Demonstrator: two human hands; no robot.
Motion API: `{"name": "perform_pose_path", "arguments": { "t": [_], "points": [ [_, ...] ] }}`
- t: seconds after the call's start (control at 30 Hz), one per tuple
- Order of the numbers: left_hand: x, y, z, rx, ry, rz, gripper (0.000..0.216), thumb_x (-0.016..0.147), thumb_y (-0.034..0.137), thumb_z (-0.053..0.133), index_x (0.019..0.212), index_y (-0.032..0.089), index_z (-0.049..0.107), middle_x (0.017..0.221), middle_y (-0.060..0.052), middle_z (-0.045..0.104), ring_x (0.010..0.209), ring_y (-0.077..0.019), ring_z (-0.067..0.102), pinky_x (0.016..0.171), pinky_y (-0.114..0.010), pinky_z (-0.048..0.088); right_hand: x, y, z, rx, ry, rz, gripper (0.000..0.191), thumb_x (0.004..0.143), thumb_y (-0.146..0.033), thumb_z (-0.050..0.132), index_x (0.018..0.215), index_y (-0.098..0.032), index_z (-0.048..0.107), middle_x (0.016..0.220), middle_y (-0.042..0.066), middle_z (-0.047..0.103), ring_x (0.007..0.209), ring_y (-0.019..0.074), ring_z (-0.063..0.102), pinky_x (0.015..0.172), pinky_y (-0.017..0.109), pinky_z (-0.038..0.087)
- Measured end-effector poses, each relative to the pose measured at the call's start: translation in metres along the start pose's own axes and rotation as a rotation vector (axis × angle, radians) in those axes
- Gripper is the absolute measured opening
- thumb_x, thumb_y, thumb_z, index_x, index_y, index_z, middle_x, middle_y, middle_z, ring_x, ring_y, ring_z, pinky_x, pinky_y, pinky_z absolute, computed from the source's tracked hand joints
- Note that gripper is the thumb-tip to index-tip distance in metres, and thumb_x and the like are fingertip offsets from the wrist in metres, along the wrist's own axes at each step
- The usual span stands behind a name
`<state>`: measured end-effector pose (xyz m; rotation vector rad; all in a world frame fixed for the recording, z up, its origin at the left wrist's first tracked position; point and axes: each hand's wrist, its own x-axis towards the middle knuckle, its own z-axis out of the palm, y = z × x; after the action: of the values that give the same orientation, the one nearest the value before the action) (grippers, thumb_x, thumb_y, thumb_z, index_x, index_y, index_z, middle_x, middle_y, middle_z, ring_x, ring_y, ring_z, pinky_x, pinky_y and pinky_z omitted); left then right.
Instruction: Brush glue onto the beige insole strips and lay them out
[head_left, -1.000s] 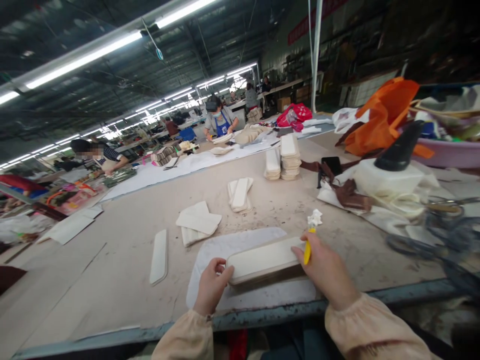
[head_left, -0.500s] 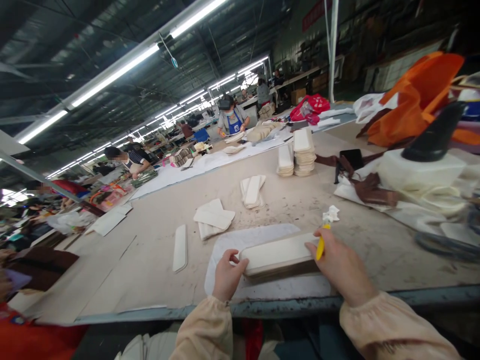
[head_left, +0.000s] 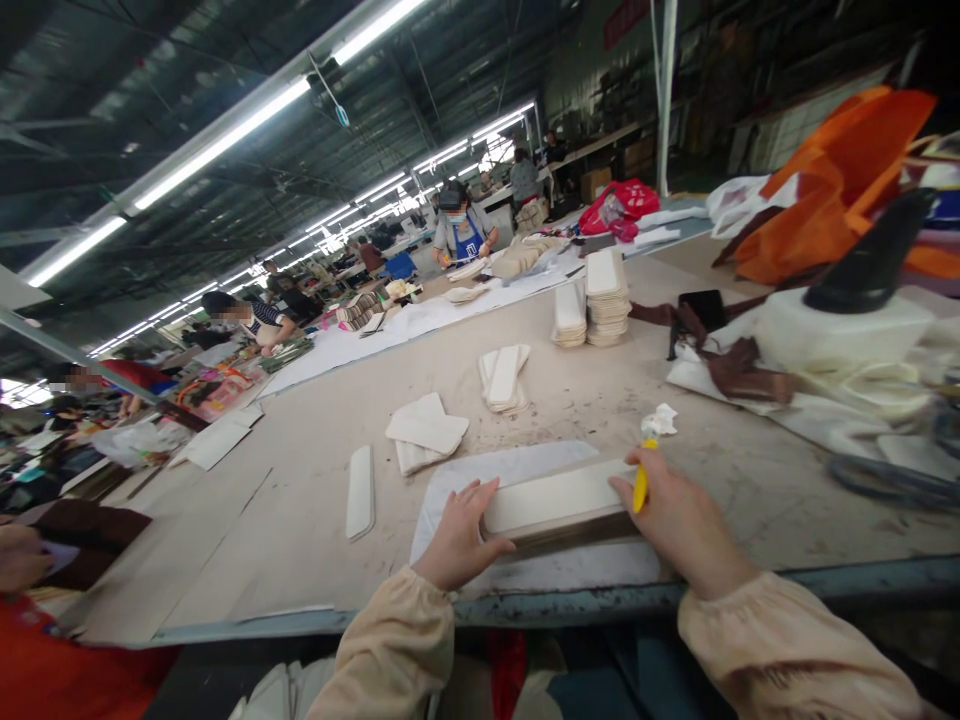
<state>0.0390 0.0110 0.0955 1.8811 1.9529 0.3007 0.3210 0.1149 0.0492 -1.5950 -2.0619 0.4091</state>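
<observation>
In front of me a neat stack of long white panels with rounded ends [head_left: 559, 497] lies on a white sheet [head_left: 517, 462]. My left hand [head_left: 463, 535] clasps the stack's left end, thumb along the near side and fingers over the far edge. At the right end my right hand [head_left: 679, 510] touches the stack with its thumb while holding a yellow-handled tool [head_left: 640, 487]. The tool's head points away from me, beside a crumpled white scrap [head_left: 663, 420]; its exact kind is unclear. A single white strip [head_left: 360, 492] lies to the left.
Loose white pieces [head_left: 427, 432] and a small fanned pile [head_left: 502, 378] lie beyond the sheet. Two taller stacks [head_left: 606, 300] stand farther back. A white bottle with a black nozzle [head_left: 844, 325], cloth and orange fabric [head_left: 825, 190] crowd the right. A co-worker [head_left: 463, 235] works across the table.
My left hand has shifted from pinching the stack's left corner to spreading thumb and fingers around that end. My right hand stays nearly in place with the yellow-handled tool.
</observation>
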Motion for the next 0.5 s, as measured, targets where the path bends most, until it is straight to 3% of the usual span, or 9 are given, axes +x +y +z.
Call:
{"name": "perform_pose_path", "arguments": {
  "t": [0.13,0.27,0.4,0.5],
  "points": [
    [0.003,0.000,0.000,0.040,0.014,0.033,0.082,0.071,0.032,0.077,0.145,0.020,0.041,0.149,-0.016,0.044,0.141,-0.0322,0.035,0.118,-0.060,0.016,0.002,0.002,0.003,0.012,0.032,-0.028,0.025,0.090,-0.036,0.052,0.108,-0.019,0.054,0.084,0.008,0.067,0.078,0.0273,0.068,0.069,0.036,0.051],
    [0.003,-0.003,0.000,0.092,0.113,0.128,0.082,0.070,0.028,0.077,0.144,0.020,0.042,0.146,-0.017,0.045,0.140,-0.0341,0.035,0.118,-0.063,0.017,0.003,0.004,0.000,0.057,0.122,-0.134,0.022,0.091,-0.035,0.051,0.105,-0.019,0.054,0.098,0.011,0.067,0.089,0.0274,0.067,0.077,0.038,0.052],
    [0.001,-0.006,-0.002,0.128,0.221,0.278,0.077,0.077,0.021,0.068,0.147,0.021,0.037,0.144,-0.018,0.044,0.135,-0.0323,0.042,0.114,-0.054,0.035,0.004,0.001,-0.007,0.149,0.156,-0.312,0.024,0.090,-0.038,0.057,0.105,-0.019,0.053,0.114,0.014,0.065,0.108,0.0296,0.061,0.092,0.042,0.049],
    [0.003,-0.005,-0.006,0.168,0.269,0.406,0.069,0.083,0.018,0.061,0.147,0.022,0.037,0.142,-0.017,0.047,0.132,-0.0305,0.046,0.111,-0.048,0.041,0.005,-0.006,-0.010,0.225,0.125,-0.431,0.021,0.089,-0.036,0.060,0.103,-0.021,0.053,0.126,0.013,0.062,0.127,0.0305,0.050,0.106,0.047,0.040]
  ]
}}
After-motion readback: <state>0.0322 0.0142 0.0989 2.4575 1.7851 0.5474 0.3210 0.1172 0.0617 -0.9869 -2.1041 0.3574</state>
